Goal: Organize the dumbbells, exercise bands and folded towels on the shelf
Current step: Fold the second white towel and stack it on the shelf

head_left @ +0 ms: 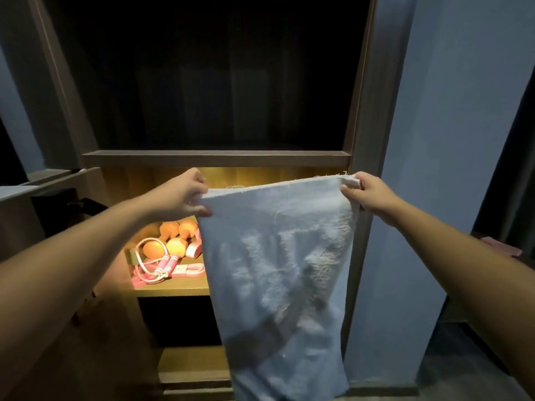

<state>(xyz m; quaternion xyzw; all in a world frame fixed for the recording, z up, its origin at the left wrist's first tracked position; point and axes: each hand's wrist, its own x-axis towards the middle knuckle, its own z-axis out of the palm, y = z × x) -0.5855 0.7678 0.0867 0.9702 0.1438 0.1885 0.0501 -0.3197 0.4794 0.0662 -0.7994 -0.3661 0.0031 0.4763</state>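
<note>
A light blue towel (278, 270) hangs unfolded in front of the shelf unit. My left hand (181, 198) pinches its upper left corner and my right hand (366, 195) pinches its upper right corner, so the top edge is stretched between them. Behind the towel, on the lit middle shelf (173, 290), lie orange dumbbells (173, 238), a pink and white skipping rope (160, 267) and pink exercise bands (189, 270). The towel hides the right part of that shelf.
The dark wooden shelf unit has a board (217, 158) above the lit compartment and a deep unlit compartment over it. A blue wall panel (434, 140) stands to the right. A low surface (43, 183) sits at the left and a pink object (502, 247) at the far right.
</note>
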